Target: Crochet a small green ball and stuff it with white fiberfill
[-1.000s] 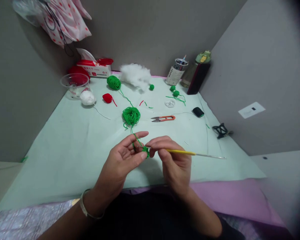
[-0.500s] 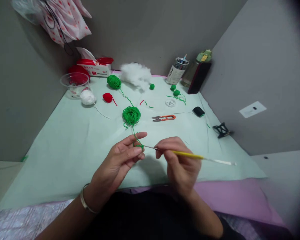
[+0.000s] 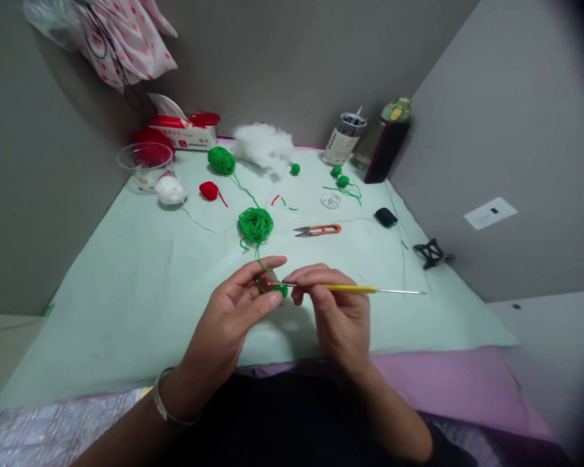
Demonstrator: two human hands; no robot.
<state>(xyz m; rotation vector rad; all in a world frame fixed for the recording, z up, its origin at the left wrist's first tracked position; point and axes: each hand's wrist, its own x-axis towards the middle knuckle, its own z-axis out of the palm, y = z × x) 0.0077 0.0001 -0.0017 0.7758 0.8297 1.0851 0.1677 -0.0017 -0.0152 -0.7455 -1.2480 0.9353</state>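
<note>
My left hand (image 3: 238,305) pinches a small piece of green crochet work (image 3: 281,290) between thumb and fingers, with the working yarn running over its raised index finger. That strand leads up to a loose tangle of green yarn (image 3: 255,225), which links to a green yarn ball (image 3: 221,160) farther back. In my right hand (image 3: 338,311) is a crochet hook (image 3: 350,288) with a yellow grip and metal ends, held like a pen. Its left tip lies over the green piece, beside my left thumb; whether it sits inside a loop I cannot tell.
Orange thread snips (image 3: 318,230) lie beyond my hands. Around them are a red yarn piece (image 3: 208,190), a white yarn ball (image 3: 170,190), white stuffing (image 3: 265,149) and small green balls (image 3: 342,180). A tissue box (image 3: 189,135), pen can (image 3: 343,139) and bottle (image 3: 374,139) stand behind.
My right hand has shifted left, bringing the hook's tip across the green piece. The hook now lies nearly level. My left hand stays almost in place, and the green piece shows more.
</note>
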